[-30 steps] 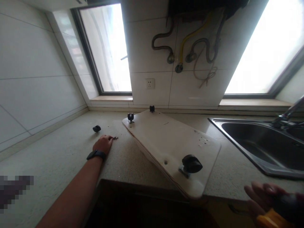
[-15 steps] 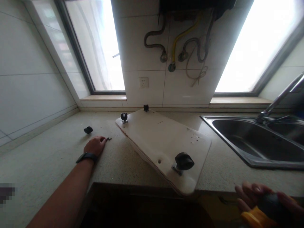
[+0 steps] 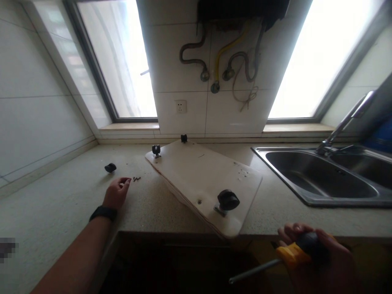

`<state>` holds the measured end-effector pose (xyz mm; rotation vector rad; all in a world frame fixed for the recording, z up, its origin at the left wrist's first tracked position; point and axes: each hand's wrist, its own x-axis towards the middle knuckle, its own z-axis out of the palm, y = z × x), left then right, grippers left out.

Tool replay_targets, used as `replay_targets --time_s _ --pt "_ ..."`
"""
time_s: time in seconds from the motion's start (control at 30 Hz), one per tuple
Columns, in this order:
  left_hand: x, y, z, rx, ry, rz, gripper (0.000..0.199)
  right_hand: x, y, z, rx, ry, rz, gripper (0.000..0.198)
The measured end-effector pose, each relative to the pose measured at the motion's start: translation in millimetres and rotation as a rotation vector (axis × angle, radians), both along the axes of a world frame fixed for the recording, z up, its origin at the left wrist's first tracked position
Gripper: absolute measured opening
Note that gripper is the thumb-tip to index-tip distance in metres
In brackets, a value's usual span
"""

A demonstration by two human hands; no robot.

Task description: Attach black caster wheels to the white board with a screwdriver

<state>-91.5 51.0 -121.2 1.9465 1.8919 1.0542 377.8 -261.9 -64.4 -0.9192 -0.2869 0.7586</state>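
Observation:
My left hand [image 3: 118, 192], wearing a black wristband, rests on the counter with thumb and fingertips pinched together. Whatever is between them is too small to tell. Just right of the fingertips lie several small dark screws [image 3: 136, 179]. A loose black caster wheel [image 3: 110, 168] sits behind this hand. My right hand [image 3: 318, 249] grips a screwdriver [image 3: 294, 254] with a yellow and black handle, its shaft pointing left below the counter edge. Between the hands lies a pale board [image 3: 190, 171] with rounded corners, bearing black casters [image 3: 228, 200] at three corners; its right corner shows bare screw holes.
A steel sink [image 3: 306, 200] with a tap [image 3: 346, 122] is set into the counter at right. Tiled wall stands behind, with a socket [image 3: 181, 106] and hanging hoses [image 3: 196, 61]. The counter's front edge [image 3: 147, 232] drops to a dark space below.
My right hand has come further into view with the screwdriver, whose shaft now shows. My left fingertips have drawn slightly away from the screws. The whole view has shifted a little.

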Motion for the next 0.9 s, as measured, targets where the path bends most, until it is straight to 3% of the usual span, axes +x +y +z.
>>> replay_targets --time_s 0.13,0.23,0.4,0.5,0.63,0.9 --pt "27 -41 4.7 -0.016 -0.096 -0.042 0.064 -3 -1 3 -0.019 0.162 -0.049 0.017" --pt "58 -91 8.0 -0.062 -0.160 -0.127 0.059 -7 1 7 -0.032 0.257 -0.118 0.017" --pt "102 -188 5.3 -0.370 -0.530 -0.433 0.043 -26 1 3 -0.059 0.209 -0.109 0.016" --pt "113 -225 1.4 -0.577 -0.791 -0.590 0.039 -42 -1 0 -0.040 0.154 -0.097 0.020" --pt "116 -240 2.2 -0.606 -0.841 -0.771 0.032 -62 -6 0 -0.033 0.128 -0.062 0.035" --pt "115 -246 6.3 -0.612 -0.760 -0.915 0.038 -93 -17 1 -0.007 -0.047 0.012 0.045"
